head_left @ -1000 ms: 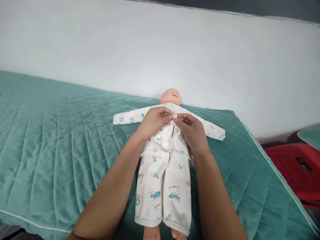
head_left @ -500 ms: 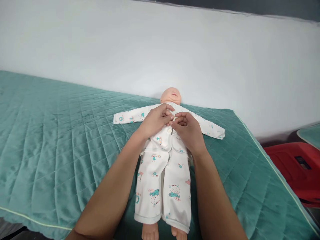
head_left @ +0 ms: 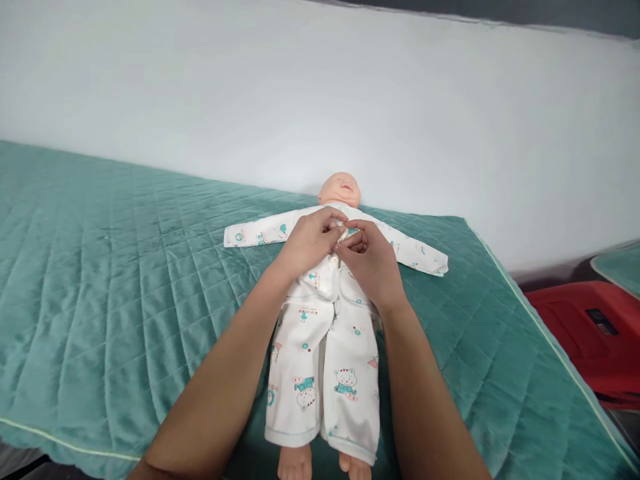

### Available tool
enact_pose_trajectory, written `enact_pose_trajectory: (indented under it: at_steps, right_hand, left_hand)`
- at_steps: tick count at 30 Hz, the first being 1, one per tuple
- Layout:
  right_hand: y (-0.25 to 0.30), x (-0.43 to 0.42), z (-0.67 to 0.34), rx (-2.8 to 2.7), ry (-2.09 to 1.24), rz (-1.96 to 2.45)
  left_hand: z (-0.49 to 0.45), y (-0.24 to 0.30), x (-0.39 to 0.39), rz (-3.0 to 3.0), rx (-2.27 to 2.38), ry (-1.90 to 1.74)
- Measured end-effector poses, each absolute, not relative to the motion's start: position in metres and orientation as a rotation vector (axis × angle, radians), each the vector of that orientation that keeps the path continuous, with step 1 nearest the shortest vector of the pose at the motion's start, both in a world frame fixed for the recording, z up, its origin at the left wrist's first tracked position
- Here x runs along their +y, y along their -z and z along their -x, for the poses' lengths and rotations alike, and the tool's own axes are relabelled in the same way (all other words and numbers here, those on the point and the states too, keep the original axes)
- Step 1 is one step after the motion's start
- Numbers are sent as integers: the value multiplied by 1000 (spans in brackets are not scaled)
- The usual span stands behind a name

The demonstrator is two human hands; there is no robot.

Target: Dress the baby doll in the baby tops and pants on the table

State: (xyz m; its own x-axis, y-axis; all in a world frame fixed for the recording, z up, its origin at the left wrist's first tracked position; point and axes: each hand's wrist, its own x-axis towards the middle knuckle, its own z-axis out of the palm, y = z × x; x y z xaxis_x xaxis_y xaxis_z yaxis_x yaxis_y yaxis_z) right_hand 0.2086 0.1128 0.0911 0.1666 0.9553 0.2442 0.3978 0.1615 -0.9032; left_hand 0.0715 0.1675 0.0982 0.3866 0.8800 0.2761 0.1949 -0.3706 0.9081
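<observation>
A baby doll [head_left: 341, 189] lies on its back with its arms spread out. It wears a white printed jacket [head_left: 419, 253] with buttons down the front and matching white trousers [head_left: 350, 347]. Over the doll's chest, my left hand [head_left: 313, 237] pinches the jacket's front edge between thumb and fingers. My right hand [head_left: 371, 253] meets it there, its fingertips closed on the other front edge. Whatever button lies between the fingertips is hidden. Lower on the jacket front a pale button [head_left: 335, 260] shows just under my hands. The doll's bare feet [head_left: 295, 461] stick out of the trouser legs.
The doll lies on a green quilted bedcover [head_left: 125, 300] with pale piping along its edge. Behind it rises a white wall [head_left: 250, 93]. A red plastic object [head_left: 575, 320] stands beyond the bed's right edge, near another green cover [head_left: 620, 267].
My right hand's fingers have shifted slightly left and closer to my left hand. The cloth between them is now bunched up, showing a bit of printed fabric. The view has moved a little.
</observation>
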Motion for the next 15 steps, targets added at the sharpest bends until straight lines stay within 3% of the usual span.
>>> enact_pose_trajectory:
  at_steps: [15]
  right_hand:
    - [-88, 112, -211, -1391, -749, 1382]
  left_hand:
    - [-64, -117, 159, -1750, 1120, -865]
